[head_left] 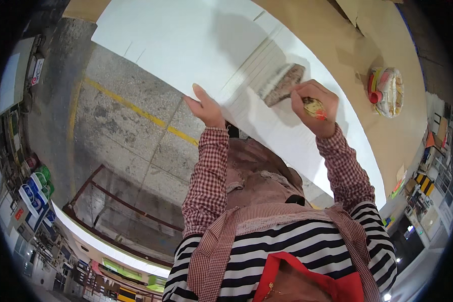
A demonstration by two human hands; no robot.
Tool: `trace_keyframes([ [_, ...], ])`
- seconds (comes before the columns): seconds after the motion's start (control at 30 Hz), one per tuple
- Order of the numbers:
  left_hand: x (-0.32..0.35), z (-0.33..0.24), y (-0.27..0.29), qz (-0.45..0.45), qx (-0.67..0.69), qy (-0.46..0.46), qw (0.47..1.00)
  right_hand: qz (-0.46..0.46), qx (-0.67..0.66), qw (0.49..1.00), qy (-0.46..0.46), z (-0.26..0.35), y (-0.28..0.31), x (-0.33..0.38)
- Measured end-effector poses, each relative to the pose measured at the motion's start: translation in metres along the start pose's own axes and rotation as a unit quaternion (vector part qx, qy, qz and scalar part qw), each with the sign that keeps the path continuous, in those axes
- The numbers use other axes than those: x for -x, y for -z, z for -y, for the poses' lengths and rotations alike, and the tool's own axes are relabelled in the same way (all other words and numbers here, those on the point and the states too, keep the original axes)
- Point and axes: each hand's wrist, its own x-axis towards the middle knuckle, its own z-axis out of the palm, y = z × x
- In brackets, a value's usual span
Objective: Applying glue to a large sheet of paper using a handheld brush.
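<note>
My right hand (pixel 314 105) is closed round the mottled yellow-and-red handle of a wide flat brush (pixel 285 84). Its stained, brownish head with a whitish edge lies over a large white panel (pixel 186 45). Faint parallel streaks cross the panel beside the brush. At the panel's near-left edge is my left hand (pixel 206 108), with thumb and fingers apart and nothing held in them. The thumb lies by the edge; whether the hand touches the panel I cannot tell.
On the brown board (pixel 357 50) to the right stands a plastic-lined tub (pixel 389 93) with a red part on its side. A rusty metal frame (pixel 121 201) stands on the concrete floor (pixel 131 116) at left. Cluttered shelves line both sides.
</note>
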Motion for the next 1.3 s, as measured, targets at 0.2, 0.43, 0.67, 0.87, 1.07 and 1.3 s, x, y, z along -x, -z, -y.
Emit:
trace_keyframes([
  [0.2,0.002,-0.004,-0.003,0.013,-0.015,0.008,1.0,-0.039,-0.098,0.994,-0.014,0.015,-0.029,-0.02],
  [0.43,0.002,-0.01,-0.006,-0.021,-0.043,0.02,0.999,0.028,-0.037,0.998,-0.039,0.024,-0.003,0.003],
  [0.67,0.001,-0.007,-0.002,-0.021,-0.094,0.032,0.995,0.007,-0.064,0.998,-0.014,0.018,-0.019,0.011],
  [0.87,-0.002,-0.004,0.0,-0.014,-0.075,0.004,0.997,0.004,-0.055,0.995,-0.081,0.035,-0.001,0.009],
  [1.07,-0.001,-0.004,-0.002,-0.011,-0.07,0.004,0.997,-0.035,-0.117,0.992,0.018,0.023,-0.042,-0.013],
  [1.3,0.0,-0.014,-0.003,-0.026,-0.102,-0.006,0.994,-0.005,-0.086,0.996,-0.026,0.036,-0.027,0.003],
])
